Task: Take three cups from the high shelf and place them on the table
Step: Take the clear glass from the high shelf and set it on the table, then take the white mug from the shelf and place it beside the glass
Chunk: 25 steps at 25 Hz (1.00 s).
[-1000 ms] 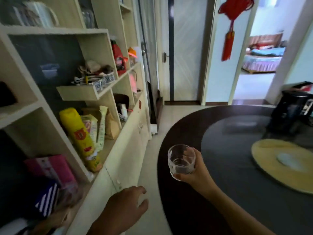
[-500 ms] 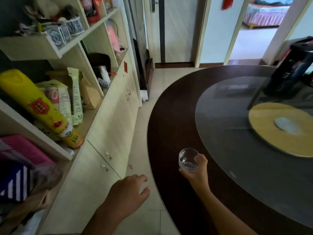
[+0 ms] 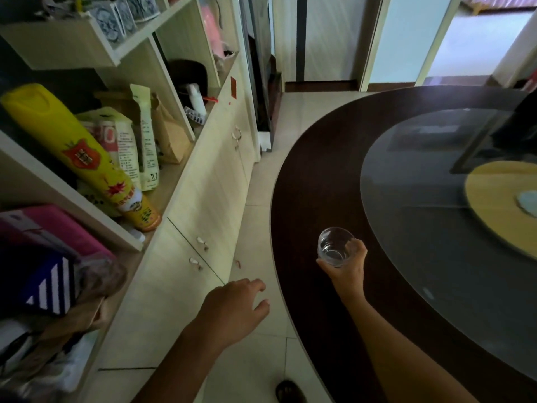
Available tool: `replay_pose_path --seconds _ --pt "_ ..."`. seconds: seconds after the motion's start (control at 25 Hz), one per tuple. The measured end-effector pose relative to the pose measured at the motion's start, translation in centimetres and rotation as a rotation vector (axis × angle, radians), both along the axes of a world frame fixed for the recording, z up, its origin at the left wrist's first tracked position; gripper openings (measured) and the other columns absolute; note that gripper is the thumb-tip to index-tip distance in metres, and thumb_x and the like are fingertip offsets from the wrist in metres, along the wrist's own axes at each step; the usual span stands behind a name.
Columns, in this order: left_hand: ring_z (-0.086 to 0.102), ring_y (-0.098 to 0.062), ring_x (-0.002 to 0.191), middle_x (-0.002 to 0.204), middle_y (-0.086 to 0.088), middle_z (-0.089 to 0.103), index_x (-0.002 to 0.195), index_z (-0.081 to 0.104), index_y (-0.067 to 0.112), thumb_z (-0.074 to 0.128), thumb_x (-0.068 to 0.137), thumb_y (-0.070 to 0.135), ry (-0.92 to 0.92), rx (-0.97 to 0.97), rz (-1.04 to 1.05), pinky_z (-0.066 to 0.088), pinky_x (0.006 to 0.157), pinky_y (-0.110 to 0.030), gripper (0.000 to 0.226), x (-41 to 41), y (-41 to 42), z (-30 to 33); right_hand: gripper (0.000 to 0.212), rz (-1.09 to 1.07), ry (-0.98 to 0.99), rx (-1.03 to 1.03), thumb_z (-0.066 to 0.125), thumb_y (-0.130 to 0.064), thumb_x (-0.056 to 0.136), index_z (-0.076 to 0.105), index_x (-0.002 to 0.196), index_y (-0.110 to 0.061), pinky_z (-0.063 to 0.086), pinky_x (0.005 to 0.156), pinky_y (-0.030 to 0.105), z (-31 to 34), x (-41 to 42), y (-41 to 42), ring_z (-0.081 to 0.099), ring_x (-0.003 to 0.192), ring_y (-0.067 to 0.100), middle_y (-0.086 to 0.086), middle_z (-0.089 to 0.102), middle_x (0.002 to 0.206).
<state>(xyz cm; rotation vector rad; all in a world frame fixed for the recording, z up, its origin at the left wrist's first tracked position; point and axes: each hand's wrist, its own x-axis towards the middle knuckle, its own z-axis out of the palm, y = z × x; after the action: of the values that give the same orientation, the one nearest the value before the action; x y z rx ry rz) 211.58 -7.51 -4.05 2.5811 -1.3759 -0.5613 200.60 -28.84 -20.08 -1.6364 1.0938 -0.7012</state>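
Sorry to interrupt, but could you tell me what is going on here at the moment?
A person is bringing a clear glass cup to the dark round table. The right hand grips the cup upright over the table's wooden edge; whether it touches the surface is unclear. The left hand is empty and open, over the floor beside the cabinet. No other cups show on the table.

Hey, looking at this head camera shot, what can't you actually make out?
- Head view: whether the glass cup touches the table; the right hand hides its base.
- High shelf and the other cups: cut off by the top edge.
- Dark object on the table: cut off at the right edge.
- Yellow can label: too small to read.
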Motion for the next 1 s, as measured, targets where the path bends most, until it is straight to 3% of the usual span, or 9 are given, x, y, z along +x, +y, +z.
replay_pose_path --seconds 0.36,0.44,0.52,0.6,0.72,0.8,0.84,0.92,1.0 --pt "0.059 -0.014 0.101 0.123 0.005 0.06 0.126 0.048 0.029 0.042 0.09 0.047 0.001 0.014 0.023 0.043 0.079 -0.025 0.04 0.2 0.8 -0.6 0.099 0.001 0.038 0.038 0.085 -0.024 0.061 0.02 0.134 -0.031 0.033 0.097 0.029 -0.7 0.9 -0.4 0.038 0.128 0.021 0.007 0.035 0.14" --pt "0.058 -0.014 0.101 0.123 0.005 0.06 0.126 0.048 0.029 0.042 0.09 0.047 -0.008 0.017 0.024 0.042 0.078 -0.025 0.04 0.1 0.9 -0.7 0.108 0.019 0.049 0.071 0.085 -0.025 0.061 0.011 0.139 -0.034 0.033 0.103 0.037 -0.5 0.8 -0.3 0.033 0.134 0.025 0.009 0.029 0.147" --pt "0.059 -0.014 0.101 0.123 0.005 0.06 0.126 0.048 0.03 0.042 0.09 0.047 -0.013 0.013 0.025 0.042 0.078 -0.025 0.04 -0.1 1.0 -0.7 0.124 0.018 0.073 0.163 0.086 -0.028 0.059 -0.004 0.145 -0.033 0.023 0.113 0.051 0.0 0.4 0.0 0.023 0.14 0.028 0.009 0.018 0.155" --pt "0.059 -0.014 0.101 0.123 0.005 0.06 0.126 0.048 0.03 0.043 0.09 0.048 -0.016 0.0 0.031 0.042 0.077 -0.025 0.041 -0.3 1.1 -0.6 0.129 0.006 0.139 0.228 0.085 -0.031 0.06 -0.011 0.146 -0.027 0.015 0.115 0.056 0.5 -0.6 0.6 0.015 0.144 0.027 0.008 0.012 0.158" --pt "0.059 -0.015 0.103 0.124 0.004 0.06 0.126 0.048 0.029 0.043 0.09 0.048 -0.022 -0.009 0.042 0.041 0.078 -0.025 0.041 -0.4 1.4 -0.3 0.109 0.049 0.3 0.228 0.077 -0.034 0.071 0.004 0.148 -0.016 0.018 0.116 0.052 1.5 -3.1 2.5 0.014 0.144 0.027 0.01 0.01 0.159" --pt "0.058 -0.015 0.104 0.125 0.004 0.06 0.127 0.048 0.028 0.043 0.09 0.047 -0.032 -0.006 0.049 0.041 0.078 -0.026 0.042 -0.5 1.6 0.2 0.084 0.198 0.441 0.242 0.067 -0.035 0.081 0.02 0.146 -0.01 0.034 0.11 0.043 3.1 -4.3 4.3 0.024 0.141 0.027 0.013 0.016 0.156" --pt "0.058 -0.015 0.104 0.124 0.003 0.06 0.126 0.048 0.028 0.044 0.089 0.047 -0.038 -0.01 0.058 0.04 0.078 -0.026 0.042 -0.5 1.8 0.6 0.074 0.321 0.507 0.268 0.063 -0.035 0.084 0.027 0.143 -0.009 0.046 0.098 0.033 4.3 -4.6 5.2 0.035 0.135 0.027 0.015 0.025 0.153" --pt "0.058 -0.015 0.103 0.124 0.002 0.06 0.126 0.049 0.027 0.044 0.089 0.047 -0.058 -0.025 0.078 0.041 0.079 -0.026 0.042 -0.4 2.3 1.7 0.063 0.61 0.62 0.258 0.056 -0.039 0.088 0.034 0.14 -0.013 0.05 0.075 0.017 7.4 -4.4 6.4 0.052 0.119 0.022 0.013 0.04 0.144" --pt "0.058 -0.016 0.105 0.124 0.001 0.06 0.126 0.049 0.026 0.044 0.09 0.047 -0.089 -0.03 0.095 0.042 0.08 -0.027 0.042 -0.2 3.0 3.1 0.061 0.827 0.673 0.138 0.053 -0.044 0.088 0.035 0.139 -0.018 0.046 0.085 0.02 11.6 -3.2 7.2 0.052 0.12 0.02 0.009 0.045 0.142"
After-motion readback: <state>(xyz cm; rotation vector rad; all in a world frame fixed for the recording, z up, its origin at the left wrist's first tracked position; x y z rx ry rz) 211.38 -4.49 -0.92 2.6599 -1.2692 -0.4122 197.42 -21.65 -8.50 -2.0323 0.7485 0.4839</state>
